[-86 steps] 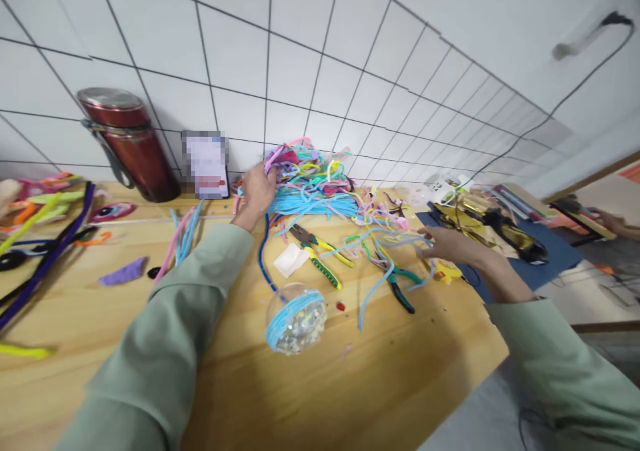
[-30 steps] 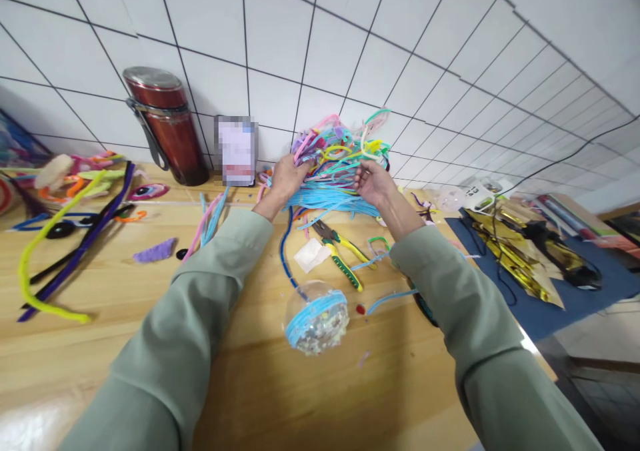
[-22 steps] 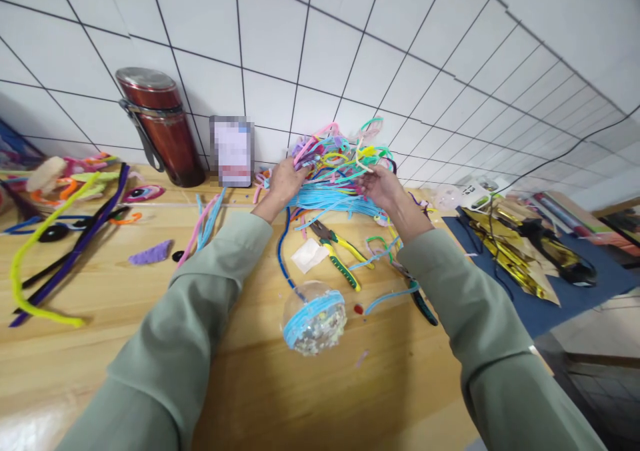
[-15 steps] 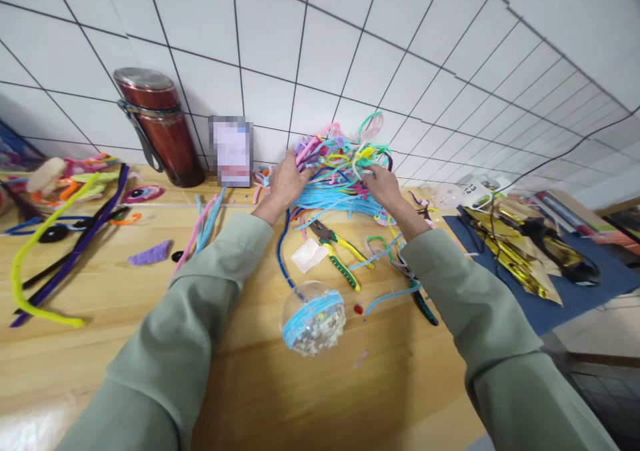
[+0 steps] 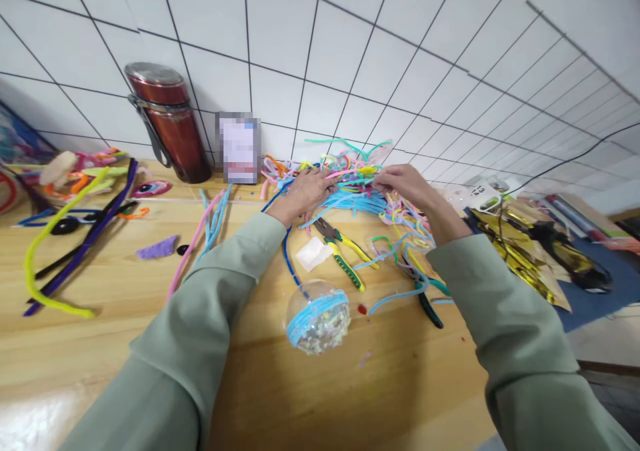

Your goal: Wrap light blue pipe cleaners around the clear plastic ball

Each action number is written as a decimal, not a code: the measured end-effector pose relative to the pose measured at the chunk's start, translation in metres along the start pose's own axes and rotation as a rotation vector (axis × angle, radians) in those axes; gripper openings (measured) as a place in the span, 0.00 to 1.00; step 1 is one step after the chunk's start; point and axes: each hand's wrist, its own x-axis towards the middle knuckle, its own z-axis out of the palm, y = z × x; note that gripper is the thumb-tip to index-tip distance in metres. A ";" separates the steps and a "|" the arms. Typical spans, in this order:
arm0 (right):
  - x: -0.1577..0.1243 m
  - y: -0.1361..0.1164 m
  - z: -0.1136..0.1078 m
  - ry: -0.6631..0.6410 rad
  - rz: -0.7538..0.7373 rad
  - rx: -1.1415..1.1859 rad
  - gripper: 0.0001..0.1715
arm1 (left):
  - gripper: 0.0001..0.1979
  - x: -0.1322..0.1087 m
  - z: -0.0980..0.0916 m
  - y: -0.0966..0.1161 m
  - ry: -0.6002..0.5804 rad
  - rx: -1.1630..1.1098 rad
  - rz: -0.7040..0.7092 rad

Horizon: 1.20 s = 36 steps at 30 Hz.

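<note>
A tangled heap of coloured pipe cleaners, with many light blue ones at its front, lies against the tiled wall. My left hand rests over the heap's left part, palm down with fingers stretched out. At its right side, my right hand has its fingers curled together at the pipe cleaner ends; the exact strand is hard to see. In front lie combination pliers with green and yellow handles and a white paper scrap. Nearer me is a clear ball with a light blue band and pale bits inside.
A red thermos and an upright phone stand along the wall. Left are yellow and purple pipe cleaners and a purple fuzzy piece. Right are a dark-handled tool and gold foil on blue cloth.
The heap is lower and more spread, with strands fallen to the right. My left hand has flattened over it and moved right; my right hand has shifted right. The view has tilted slightly.
</note>
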 end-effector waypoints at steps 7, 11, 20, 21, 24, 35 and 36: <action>-0.032 0.019 -0.071 0.249 0.080 0.476 0.11 | 0.24 0.003 0.009 -0.001 0.020 0.010 -0.071; -0.051 0.020 -0.087 0.342 0.102 0.599 0.14 | 0.24 0.001 0.006 0.003 0.016 0.028 -0.080; -0.042 0.010 -0.104 0.721 0.023 0.734 0.14 | 0.26 -0.004 0.000 0.008 0.006 0.059 -0.071; -0.041 0.009 -0.109 0.761 0.024 0.749 0.14 | 0.26 -0.004 0.000 0.008 0.004 0.060 -0.072; -0.044 0.009 -0.131 0.904 0.025 0.800 0.19 | 0.25 -0.005 -0.001 0.009 -0.004 0.062 -0.083; -0.110 0.037 -0.219 1.115 0.155 0.808 0.22 | 0.24 -0.002 0.002 0.007 -0.020 0.062 -0.114; -0.116 0.041 -0.223 1.118 0.168 0.788 0.22 | 0.23 -0.001 0.002 0.007 -0.024 0.061 -0.113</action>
